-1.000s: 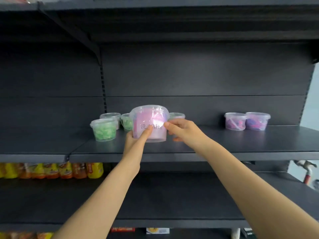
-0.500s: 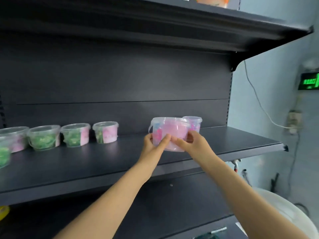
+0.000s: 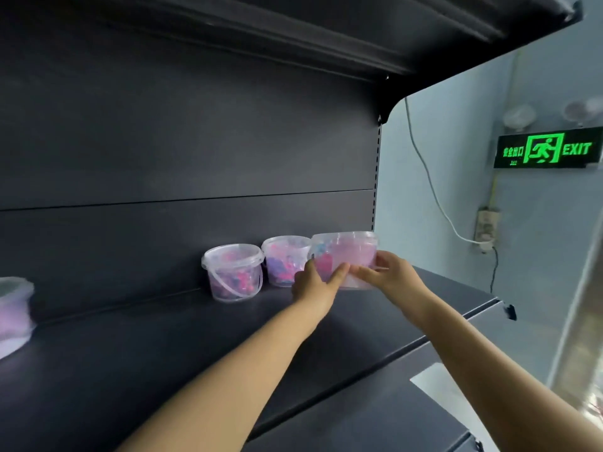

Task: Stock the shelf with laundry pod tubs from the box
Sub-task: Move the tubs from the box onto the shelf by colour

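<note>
Head view, left hand point(image 3: 311, 288), right hand point(image 3: 394, 275) holding blurred tub point(image 3: 352, 252)

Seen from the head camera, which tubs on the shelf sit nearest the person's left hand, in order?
1. pink tub, held by the left hand itself.
2. second tub, just left of it.
3. handled tub, further left.
4. blurred tub, at the far left edge.

Ranged along the shelf's point(image 3: 163, 353) back edge near its right end: left tub point(image 3: 233, 272), middle tub point(image 3: 284, 259), then held tub point(image 3: 346, 252), gripped between left hand point(image 3: 313, 288) and right hand point(image 3: 391, 275). Far tub point(image 3: 13, 308) is set well apart, leftward.
</note>
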Motion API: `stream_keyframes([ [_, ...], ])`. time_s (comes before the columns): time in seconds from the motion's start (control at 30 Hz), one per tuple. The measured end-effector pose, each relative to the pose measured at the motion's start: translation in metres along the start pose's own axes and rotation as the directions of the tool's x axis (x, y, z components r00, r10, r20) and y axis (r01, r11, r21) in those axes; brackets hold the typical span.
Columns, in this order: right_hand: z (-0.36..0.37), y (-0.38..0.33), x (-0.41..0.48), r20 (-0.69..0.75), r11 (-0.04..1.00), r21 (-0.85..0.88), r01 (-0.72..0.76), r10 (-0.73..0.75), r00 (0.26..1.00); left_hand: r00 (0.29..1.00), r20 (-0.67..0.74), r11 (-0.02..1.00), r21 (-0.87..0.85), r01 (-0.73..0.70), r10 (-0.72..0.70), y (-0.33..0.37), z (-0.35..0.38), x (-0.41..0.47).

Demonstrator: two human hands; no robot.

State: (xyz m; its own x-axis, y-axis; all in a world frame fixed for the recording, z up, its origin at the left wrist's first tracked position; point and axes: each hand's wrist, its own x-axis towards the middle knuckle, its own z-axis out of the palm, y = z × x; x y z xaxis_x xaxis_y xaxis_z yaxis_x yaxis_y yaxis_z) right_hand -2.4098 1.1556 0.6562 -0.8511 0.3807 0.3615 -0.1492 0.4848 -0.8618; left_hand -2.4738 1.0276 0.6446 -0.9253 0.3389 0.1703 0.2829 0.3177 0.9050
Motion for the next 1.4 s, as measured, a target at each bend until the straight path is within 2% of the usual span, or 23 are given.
stream_keyframes([
  [0.13, -0.011, 0.029, 0.042, 0.005, 0.999, -0.014, -0.034, 0.034, 0.999, 0.999, -0.043, 1.0, 0.009, -0.005, 0.005, -0.003, 0.035, 0.045],
  [0.23, -0.012, 0.049, 0.071, -0.023, 0.996, -0.087, -0.029, 0.027, 0.999, 0.998, -0.059, 1.0, 0.005, 0.021, -0.021, -0.007, 0.052, 0.072],
  [0.33, -0.01, 0.069, 0.098, -0.016, 0.984, -0.17, -0.049, 0.047, 0.999, 0.995, -0.095, 0.996, 0.071, 0.047, -0.04, -0.012, 0.061, 0.092],
  [0.43, -0.007, 0.084, 0.121, 0.053, 0.984, -0.172, -0.056, 0.066, 0.996, 0.987, -0.143, 0.985, 0.147, 0.09, -0.068, -0.016, 0.066, 0.107],
  [0.53, -0.002, 0.092, 0.139, 0.087, 0.972, -0.231, -0.05, 0.072, 0.994, 0.975, -0.205, 0.969, 0.212, 0.13, -0.086, -0.019, 0.068, 0.117],
  [0.67, 0.005, 0.1, 0.154, 0.047, 0.949, -0.314, -0.031, 0.048, 0.998, 0.962, -0.259, 0.949, 0.271, 0.16, -0.088, -0.021, 0.071, 0.125],
  [0.93, 0.012, 0.104, 0.169, 0.049, 0.934, -0.352, -0.063, 0.086, 0.995, 0.954, -0.282, 0.925, 0.325, 0.199, -0.106, -0.025, 0.072, 0.137],
  [1.1, 0.009, 0.094, 0.158, 0.047, 0.907, -0.415, -0.071, 0.1, 0.994, 0.967, -0.235, 0.906, 0.379, 0.188, -0.103, -0.027, 0.072, 0.137],
  [1.23, 0.002, 0.082, 0.136, 0.097, 0.851, -0.523, -0.04, 0.106, 0.99, 0.992, -0.112, 0.879, 0.465, 0.102, -0.056, -0.028, 0.065, 0.125],
  [1.3, -0.005, 0.072, 0.122, 0.174, 0.78, -0.626, 0.031, 0.101, 0.98, 1.0, -0.016, 0.82, 0.573, 0.012, -0.003, -0.026, 0.057, 0.117],
  [1.4, -0.017, 0.054, 0.099, 0.266, 0.591, -0.796, 0.131, 0.147, 0.953, 0.994, 0.091, 0.71, 0.697, -0.101, 0.052, -0.018, 0.038, 0.097],
])
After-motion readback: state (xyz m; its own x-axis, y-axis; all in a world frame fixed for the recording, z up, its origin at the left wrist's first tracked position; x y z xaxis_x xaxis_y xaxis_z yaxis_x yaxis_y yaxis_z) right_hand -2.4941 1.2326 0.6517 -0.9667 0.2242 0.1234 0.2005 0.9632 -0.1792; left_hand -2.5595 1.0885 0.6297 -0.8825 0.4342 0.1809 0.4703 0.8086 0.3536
